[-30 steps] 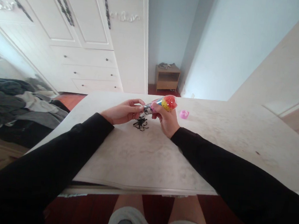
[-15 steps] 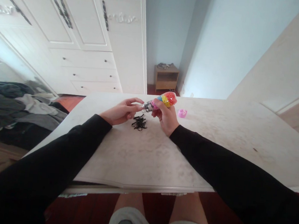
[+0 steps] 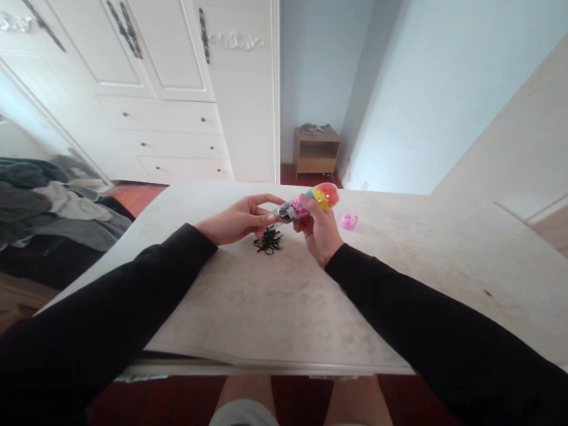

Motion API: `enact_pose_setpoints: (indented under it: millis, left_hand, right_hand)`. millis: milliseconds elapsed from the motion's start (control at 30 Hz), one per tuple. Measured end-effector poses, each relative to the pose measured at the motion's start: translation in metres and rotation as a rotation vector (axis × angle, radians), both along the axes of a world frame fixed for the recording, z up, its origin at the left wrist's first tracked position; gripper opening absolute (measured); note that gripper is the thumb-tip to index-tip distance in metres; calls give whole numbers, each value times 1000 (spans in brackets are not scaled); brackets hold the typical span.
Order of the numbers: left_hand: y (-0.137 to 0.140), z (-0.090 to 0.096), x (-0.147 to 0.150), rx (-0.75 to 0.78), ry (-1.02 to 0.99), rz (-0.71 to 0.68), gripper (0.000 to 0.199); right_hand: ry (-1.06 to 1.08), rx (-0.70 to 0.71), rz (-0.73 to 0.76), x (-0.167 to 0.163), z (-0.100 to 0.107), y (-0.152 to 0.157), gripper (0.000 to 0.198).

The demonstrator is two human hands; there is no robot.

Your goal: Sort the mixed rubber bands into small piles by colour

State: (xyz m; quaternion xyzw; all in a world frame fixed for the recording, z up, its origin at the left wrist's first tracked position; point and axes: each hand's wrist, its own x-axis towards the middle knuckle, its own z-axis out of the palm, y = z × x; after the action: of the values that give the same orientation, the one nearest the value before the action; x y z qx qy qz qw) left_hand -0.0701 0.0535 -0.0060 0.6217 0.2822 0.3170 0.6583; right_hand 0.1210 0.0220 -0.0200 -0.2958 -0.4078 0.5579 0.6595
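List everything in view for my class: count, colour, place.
Table: 1, whitish, centre.
Container: 1, clear, multicoloured inside, above table.
Strands: uncountable pile, black, on table.
Small object: 1, pink, right of container.
Mark: 1, dark, table's right.
Wardrobe: 1, white, upper left.
Handles: 4, dark, on wardrobe.
Cabinet: 1, brown, beyond table.
Bundle: 1, grey, on cabinet.
Clothes: uncountable, mostly grey, left.
Walls: 2 or more, pale blue, behind.
Floor: 1, red, below.
Sleeves: 2, black, both sides.
Legs: 2, pale clothing, bottom.
Left grip: 1, bare, at container's dark end.
Right grip: 1, bare, around container.
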Motion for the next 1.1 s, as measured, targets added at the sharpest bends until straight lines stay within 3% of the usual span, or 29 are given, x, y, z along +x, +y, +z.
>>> enact_pose_setpoints:
  millis: [300,400,533,633,767,900,1100]
  left_hand:
    - [1,-3,4,-78,13,151,51]
    - [-5,1,6,-98,-34,180,60]
    - [-12,6,8,-68,-112,100,88]
    - [-13,5,8,-18,-77,19,94]
    - [-9,2,6,37,-22,-3,75]
    - [-5,0,5,96,-30,62,51]
    - [0,-1,5,95,-50,175,42]
  right_hand:
    - [-9,-14,-25,0,-1,1,45]
    - [17,-32,-33,1,0,2,44]
    - [59,-25,13,3,1,5,43]
    - [67,-29,23,5,1,7,42]
    - [47,-43,29,5,0,7,44]
    - [35,-33,48,3,-1,4,45]
    - [31,-35,43,3,-2,5,44]
